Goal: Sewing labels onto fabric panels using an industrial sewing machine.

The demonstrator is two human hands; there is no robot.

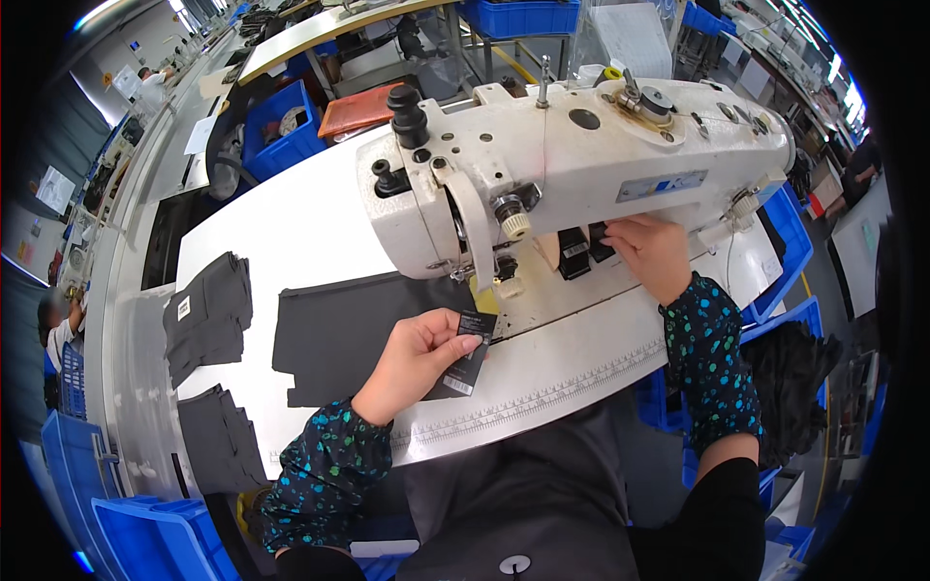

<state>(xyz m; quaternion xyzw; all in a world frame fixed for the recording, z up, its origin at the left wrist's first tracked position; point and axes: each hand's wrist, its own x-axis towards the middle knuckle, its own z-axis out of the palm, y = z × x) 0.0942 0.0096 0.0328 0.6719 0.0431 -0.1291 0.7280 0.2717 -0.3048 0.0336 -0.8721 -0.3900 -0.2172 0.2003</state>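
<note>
Between thumb and fingers, my left hand (pixel 418 356) pinches a black care label (pixel 473 360) with pale print, just in front of the needle area of a white sewing machine (pixel 567 155). Beneath that hand a dark grey fabric piece (pixel 339 324) lies flat on the white table. My right hand (pixel 657 254) reaches under the machine's arm, fingertips closed on the edge of a black label (pixel 601 242). Beside it sits a small stack of black labels (pixel 573 254); the fingertips partly hide the label they touch.
Two piles of cut dark grey fabric, an upper pile (pixel 208 315) and a lower pile (pixel 221 441), lie at the table's left. A printed ruler (pixel 542 392) runs along its front edge. Blue bins (pixel 160 537) stand around, one behind with an orange-red folder (pixel 358 114) nearby.
</note>
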